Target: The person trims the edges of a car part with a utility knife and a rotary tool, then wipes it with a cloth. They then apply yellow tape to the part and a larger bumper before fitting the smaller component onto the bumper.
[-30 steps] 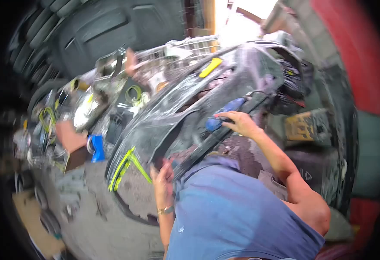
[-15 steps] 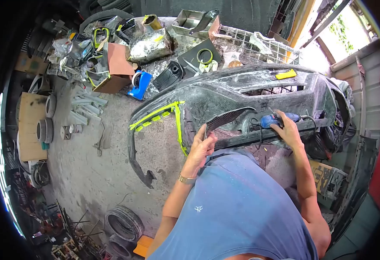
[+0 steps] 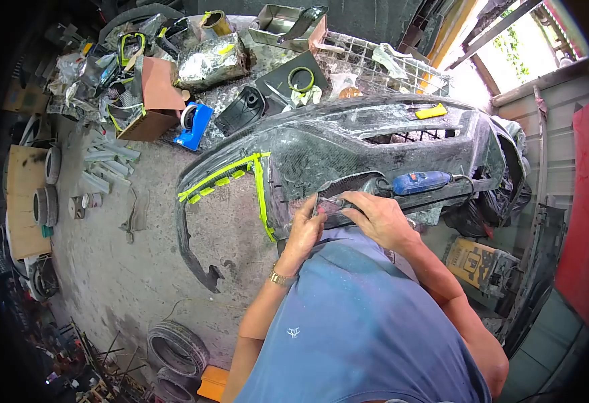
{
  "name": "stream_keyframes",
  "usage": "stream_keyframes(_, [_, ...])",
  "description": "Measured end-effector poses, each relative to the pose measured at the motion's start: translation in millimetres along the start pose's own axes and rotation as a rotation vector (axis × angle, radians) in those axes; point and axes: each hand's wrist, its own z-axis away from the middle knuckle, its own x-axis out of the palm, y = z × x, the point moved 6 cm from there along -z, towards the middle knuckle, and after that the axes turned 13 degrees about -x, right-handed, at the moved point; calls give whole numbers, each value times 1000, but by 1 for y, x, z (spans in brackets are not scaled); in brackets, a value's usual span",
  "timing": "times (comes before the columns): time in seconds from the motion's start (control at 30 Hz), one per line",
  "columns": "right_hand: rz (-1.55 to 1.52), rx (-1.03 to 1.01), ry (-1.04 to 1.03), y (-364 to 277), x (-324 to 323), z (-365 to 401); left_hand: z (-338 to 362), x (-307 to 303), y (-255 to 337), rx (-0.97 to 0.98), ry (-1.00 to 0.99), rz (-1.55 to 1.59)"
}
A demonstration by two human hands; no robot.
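Observation:
A large dark bumper-like panel with patches of whitish dust lies in front of me. My left hand is closed on the near end of a thin curved dark piece with a woven texture. My right hand has its fingers pinched together at that piece's edge, close to my left fingertips; what they grip is too small to make out. The blue power tool rests on the panel to the right of my right hand. Yellow-green tape marks the panel's left part.
Behind the panel are a blue tape dispenser, a cardboard box, a metal tray and a tape roll. A yellow object sits on the panel. Tires stand at lower left, black bags at right.
My right hand has let go of the blue tool and moved left to the dark piece beside my left hand. The view has shifted, so the scene sits slightly further left.

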Motion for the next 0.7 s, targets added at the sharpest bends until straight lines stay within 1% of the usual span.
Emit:
stream_keyframes(0.1, [44, -14, -14, -4, -2, -6, 2, 3, 6, 41, -5, -26])
stream_keyframes(0.23, [96, 9, -27, -4, -5, -10, 1, 3, 7, 51, -2, -46])
stream_keyframes(0.3, [137, -10, -65, 0, -2, -12, 0, 2, 7, 41, -2, -71])
stream_keyframes(0.43, [133, -27, -77, -3, -1, -14, -1, 1, 5, 53, -6, -58])
stream_keyframes(0.5, [113, -67, -107, -11, 0, -14, -2, 1, 5, 47, -3, -47])
stream_keyframes(0.6, [104, -21, -76, -3, 1, -13, -1, 2, 6, 40, 11, -31])
stream_keyframes(0.7, [97, -29, -101, -5, 3, -13, -3, 1, 2, 15, 3, 11])
